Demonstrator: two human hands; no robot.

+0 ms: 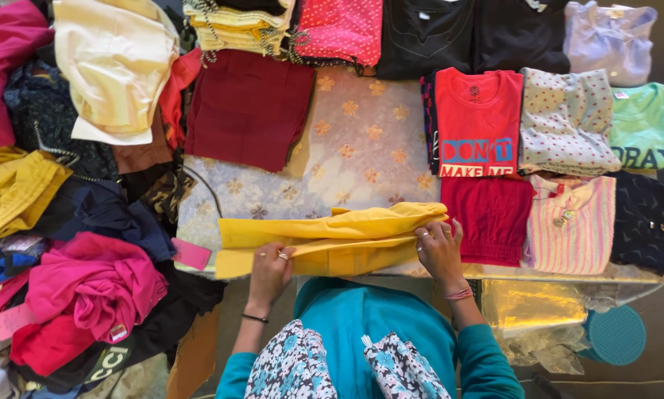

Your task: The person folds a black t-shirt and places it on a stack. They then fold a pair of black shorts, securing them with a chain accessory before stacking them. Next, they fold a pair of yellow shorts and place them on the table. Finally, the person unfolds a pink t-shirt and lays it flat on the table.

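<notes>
Yellow folded garment (332, 240): left hand (269, 270) and right hand (439, 250) each grasping it, on floral sheet (361, 148).

Yellow cloth (332, 240); maroon garment (247, 103); red printed shirt (478, 122); pink-and-white striped top (572, 222); pale cover (361, 148) patterned with orange flowers; mint-green shirt (644, 125).

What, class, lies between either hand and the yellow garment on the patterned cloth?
Nothing visible. The left hand and right hand both rest directly on the folded yellow garment. The maroon garment lies apart, farther up the floral cloth.
</notes>
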